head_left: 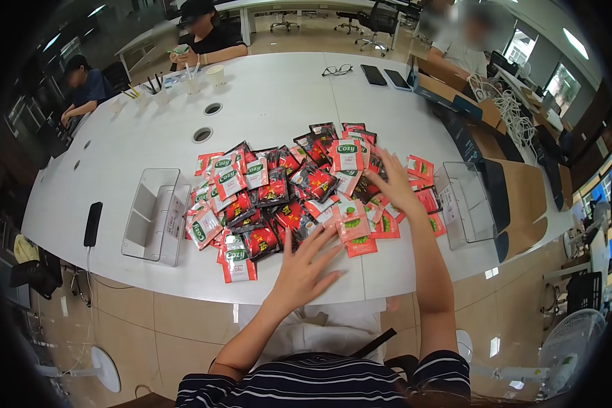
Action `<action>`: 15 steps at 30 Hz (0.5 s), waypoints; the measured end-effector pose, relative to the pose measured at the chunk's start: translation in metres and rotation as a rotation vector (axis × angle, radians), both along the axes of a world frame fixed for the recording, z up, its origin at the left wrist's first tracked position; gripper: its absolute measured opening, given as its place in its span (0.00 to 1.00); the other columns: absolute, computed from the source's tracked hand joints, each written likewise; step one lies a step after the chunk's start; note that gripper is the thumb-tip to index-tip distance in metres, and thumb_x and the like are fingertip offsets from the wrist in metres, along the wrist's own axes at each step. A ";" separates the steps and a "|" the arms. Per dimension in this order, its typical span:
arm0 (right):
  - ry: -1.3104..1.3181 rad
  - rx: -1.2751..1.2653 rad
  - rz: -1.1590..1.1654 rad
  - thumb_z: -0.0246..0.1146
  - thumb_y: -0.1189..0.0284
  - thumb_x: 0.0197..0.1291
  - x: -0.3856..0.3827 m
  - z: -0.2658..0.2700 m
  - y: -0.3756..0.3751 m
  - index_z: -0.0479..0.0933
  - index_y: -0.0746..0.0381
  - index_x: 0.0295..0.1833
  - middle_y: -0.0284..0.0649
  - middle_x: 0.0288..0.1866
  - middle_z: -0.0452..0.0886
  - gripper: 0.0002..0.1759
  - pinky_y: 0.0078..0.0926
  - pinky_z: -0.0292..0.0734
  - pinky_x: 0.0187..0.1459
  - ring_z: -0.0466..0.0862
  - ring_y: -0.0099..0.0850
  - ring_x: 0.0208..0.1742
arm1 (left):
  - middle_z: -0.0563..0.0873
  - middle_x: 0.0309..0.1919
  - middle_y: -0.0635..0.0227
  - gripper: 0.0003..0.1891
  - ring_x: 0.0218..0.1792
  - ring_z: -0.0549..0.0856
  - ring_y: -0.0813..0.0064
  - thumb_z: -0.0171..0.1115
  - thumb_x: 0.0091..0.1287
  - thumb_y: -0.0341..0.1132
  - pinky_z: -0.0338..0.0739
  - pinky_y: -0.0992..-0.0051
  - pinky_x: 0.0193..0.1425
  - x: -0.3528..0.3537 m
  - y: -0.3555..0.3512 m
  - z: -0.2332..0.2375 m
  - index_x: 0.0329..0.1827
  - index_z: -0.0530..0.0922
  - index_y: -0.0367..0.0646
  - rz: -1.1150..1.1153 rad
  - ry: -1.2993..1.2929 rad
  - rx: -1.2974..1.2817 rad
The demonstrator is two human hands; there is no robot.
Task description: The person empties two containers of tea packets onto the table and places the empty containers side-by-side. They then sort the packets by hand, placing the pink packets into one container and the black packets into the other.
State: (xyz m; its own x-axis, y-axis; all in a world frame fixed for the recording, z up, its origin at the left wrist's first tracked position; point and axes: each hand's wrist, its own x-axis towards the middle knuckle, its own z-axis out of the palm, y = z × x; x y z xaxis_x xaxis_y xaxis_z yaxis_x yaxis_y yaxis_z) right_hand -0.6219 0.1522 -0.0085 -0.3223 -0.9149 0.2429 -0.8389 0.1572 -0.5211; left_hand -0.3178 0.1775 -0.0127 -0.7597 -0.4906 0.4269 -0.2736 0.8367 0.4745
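Note:
A loose heap of small sachets covers the middle of the white table. Some are red-and-white sachets marked "Cozy" in green (236,262); others are black-and-red sachets (314,181). At the heap's near edge, my left hand (307,268) has its fingers spread, with the fingertips at the sachets. My right hand (395,182) reaches over the heap's right side, fingers apart, close to a Cozy sachet (347,156). Neither hand shows anything held. A clear plastic bin (143,234) stands left of the heap, and another clear bin (474,234) stands to its right.
A black phone-like device (94,224) with a cable lies at left. Glasses (337,70) and two phones (373,75) lie at the back. Cups (215,75) holding pens stand far left. Cardboard boxes (520,197) and white cables (506,112) line the right. Other people sit around the table.

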 end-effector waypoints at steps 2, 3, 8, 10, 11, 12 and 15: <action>-0.059 -0.083 -0.011 0.60 0.46 0.61 -0.024 -0.002 0.005 0.59 0.58 0.75 0.53 0.75 0.60 0.43 0.50 0.47 0.74 0.54 0.54 0.77 | 0.70 0.70 0.63 0.25 0.74 0.63 0.62 0.69 0.60 0.43 0.39 0.39 0.75 0.017 -0.007 0.004 0.62 0.78 0.53 0.069 0.094 0.002; 0.009 -0.057 -0.030 0.60 0.46 0.62 -0.034 -0.001 0.010 0.61 0.60 0.73 0.54 0.73 0.63 0.42 0.42 0.50 0.75 0.56 0.55 0.76 | 0.73 0.68 0.66 0.24 0.73 0.66 0.61 0.71 0.57 0.40 0.39 0.40 0.75 0.030 -0.013 0.008 0.59 0.80 0.54 0.167 0.151 0.034; 0.042 0.020 -0.211 0.57 0.47 0.65 -0.061 -0.010 0.053 0.60 0.58 0.74 0.56 0.76 0.57 0.39 0.45 0.48 0.75 0.52 0.54 0.78 | 0.66 0.71 0.54 0.24 0.71 0.65 0.52 0.67 0.61 0.35 0.59 0.57 0.72 0.104 -0.069 0.018 0.62 0.76 0.43 0.546 0.444 0.302; 0.083 -0.031 -0.225 0.54 0.48 0.67 -0.074 -0.030 0.062 0.59 0.57 0.75 0.55 0.77 0.55 0.38 0.46 0.47 0.75 0.51 0.53 0.78 | 0.59 0.74 0.49 0.28 0.73 0.61 0.50 0.63 0.66 0.40 0.61 0.58 0.71 0.135 -0.100 0.011 0.69 0.69 0.44 0.618 0.152 0.080; 0.118 -0.003 -0.222 0.53 0.47 0.68 -0.070 -0.033 0.064 0.59 0.57 0.75 0.55 0.77 0.55 0.37 0.47 0.46 0.75 0.50 0.53 0.78 | 0.58 0.74 0.48 0.29 0.73 0.60 0.50 0.62 0.67 0.42 0.61 0.58 0.71 0.141 -0.113 0.009 0.70 0.67 0.44 0.625 0.152 0.132; 0.153 0.023 -0.219 0.52 0.47 0.68 -0.065 -0.036 0.066 0.59 0.56 0.75 0.55 0.77 0.54 0.37 0.47 0.45 0.75 0.50 0.53 0.79 | 0.58 0.74 0.48 0.30 0.73 0.60 0.50 0.60 0.68 0.43 0.61 0.58 0.71 0.143 -0.122 0.006 0.72 0.66 0.45 0.630 0.152 0.182; 0.192 0.005 -0.213 0.49 0.47 0.69 -0.064 -0.047 0.059 0.58 0.55 0.76 0.53 0.78 0.54 0.36 0.50 0.43 0.75 0.49 0.52 0.79 | 0.60 0.73 0.47 0.34 0.73 0.59 0.49 0.58 0.68 0.49 0.58 0.57 0.73 0.137 -0.145 -0.011 0.75 0.61 0.47 0.561 0.052 0.198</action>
